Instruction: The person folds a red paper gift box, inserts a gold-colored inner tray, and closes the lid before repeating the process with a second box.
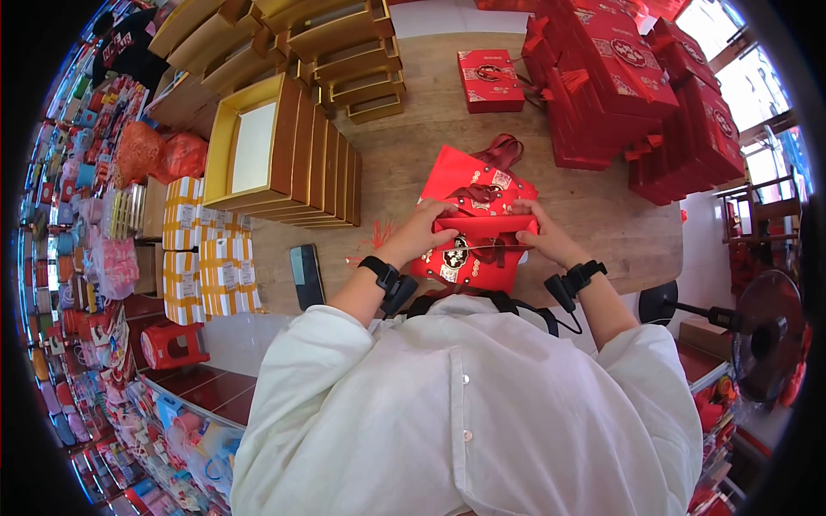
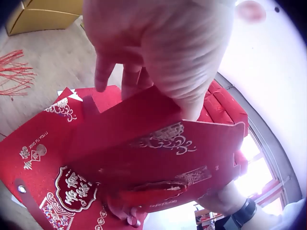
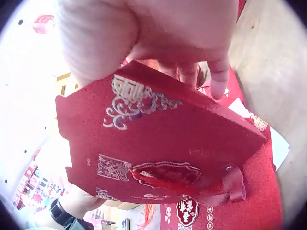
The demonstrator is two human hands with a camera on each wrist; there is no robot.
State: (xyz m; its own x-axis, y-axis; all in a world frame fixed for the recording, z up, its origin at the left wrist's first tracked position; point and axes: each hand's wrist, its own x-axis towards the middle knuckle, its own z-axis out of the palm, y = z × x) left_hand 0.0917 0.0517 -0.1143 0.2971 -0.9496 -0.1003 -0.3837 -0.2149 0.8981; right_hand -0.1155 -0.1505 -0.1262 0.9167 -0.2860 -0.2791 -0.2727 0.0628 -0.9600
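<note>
Between both hands is a folded red cardboard box piece with printed gold scrollwork; its notched panel faces the body. My left hand pinches its left end, thumb on the near side and fingers over the fold. At the other end my right hand grips the same fold. A red ribbon hangs by the panel's oval emblem. Under the piece lie flat red gift bags with gold print and dark red ribbon handles, partly hidden by it and the hands.
Gold box trays are stacked at the left and back of the wooden table. Finished-looking red boxes pile up at the right, and one red box lies behind. A phone is near the front left edge.
</note>
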